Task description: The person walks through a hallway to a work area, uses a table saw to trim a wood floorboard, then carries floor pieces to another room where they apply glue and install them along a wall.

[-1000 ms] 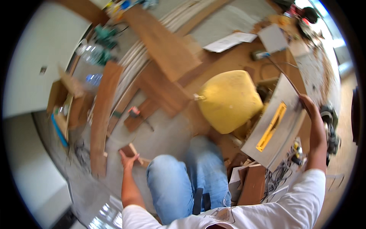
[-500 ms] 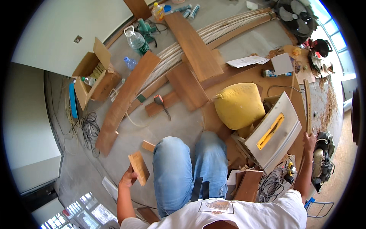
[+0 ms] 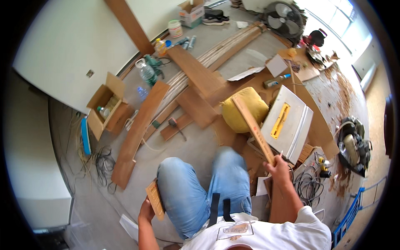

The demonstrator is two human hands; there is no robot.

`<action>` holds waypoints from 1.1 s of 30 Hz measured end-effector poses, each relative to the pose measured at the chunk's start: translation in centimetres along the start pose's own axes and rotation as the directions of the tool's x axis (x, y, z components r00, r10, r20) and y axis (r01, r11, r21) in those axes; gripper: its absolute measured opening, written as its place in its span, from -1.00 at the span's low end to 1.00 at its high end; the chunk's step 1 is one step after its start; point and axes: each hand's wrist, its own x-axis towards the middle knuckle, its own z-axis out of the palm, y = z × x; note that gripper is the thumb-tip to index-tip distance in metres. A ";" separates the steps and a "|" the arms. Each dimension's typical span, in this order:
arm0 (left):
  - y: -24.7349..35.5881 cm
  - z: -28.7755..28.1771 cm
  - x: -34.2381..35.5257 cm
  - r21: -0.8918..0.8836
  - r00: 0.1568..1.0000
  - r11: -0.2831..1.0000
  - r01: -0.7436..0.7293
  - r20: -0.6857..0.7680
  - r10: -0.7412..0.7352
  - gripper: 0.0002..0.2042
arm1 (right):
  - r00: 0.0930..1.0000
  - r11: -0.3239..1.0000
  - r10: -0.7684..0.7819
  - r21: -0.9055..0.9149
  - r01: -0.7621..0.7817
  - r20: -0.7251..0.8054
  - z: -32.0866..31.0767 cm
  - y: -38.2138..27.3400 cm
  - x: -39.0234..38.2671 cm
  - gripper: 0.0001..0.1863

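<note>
My left hand (image 3: pixel 146 210) is closed on the edge of a short piece of wood board (image 3: pixel 154 200), held beside my left knee. My right hand (image 3: pixel 278 168) grips the near end of a long narrow wood strip (image 3: pixel 255 129). The strip points away and to the left, and its far end overlaps a yellow cushion (image 3: pixel 237 114) from this view. A small pale pointed stick shows by the right fingers; its kind is unclear. Just right of the strip stands a tilted grey table saw (image 3: pixel 295 127) with a yellow insert.
Brown planks (image 3: pixel 139 135) lie crossed on the floor ahead, with a hammer-like tool (image 3: pixel 173 122) among them. An open cardboard box (image 3: pixel 115 118) and coiled cables (image 3: pixel 103 162) are at left. Cables (image 3: pixel 309 185) and a power tool (image 3: pixel 353 146) lie at right; a fan (image 3: pixel 283 21) stands far off.
My right hand has brought the strip from the far right, past the saw, to in front of the cushion. My left hand has lowered the short board toward my knee. The view has shifted.
</note>
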 end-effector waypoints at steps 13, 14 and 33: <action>-5.7 -11.3 -6.7 -0.149 0.955 0.945 0.289 -0.021 -0.296 -0.33 | 0.857 0.883 0.141 -0.453 0.118 0.496 3.7 -6.3 -6.3 -0.48; -5.2 -11.3 -7.9 -0.188 0.937 0.927 0.326 -0.069 -0.343 -0.34 | 0.842 0.857 0.215 -0.509 0.081 0.496 2.7 -7.5 -6.8 -0.49; -1.5 6.8 -54.5 -0.441 0.325 0.633 0.636 -0.591 -0.739 -0.21 | 0.540 0.795 0.474 -0.602 0.077 0.696 -17.9 -41.1 -7.6 -0.56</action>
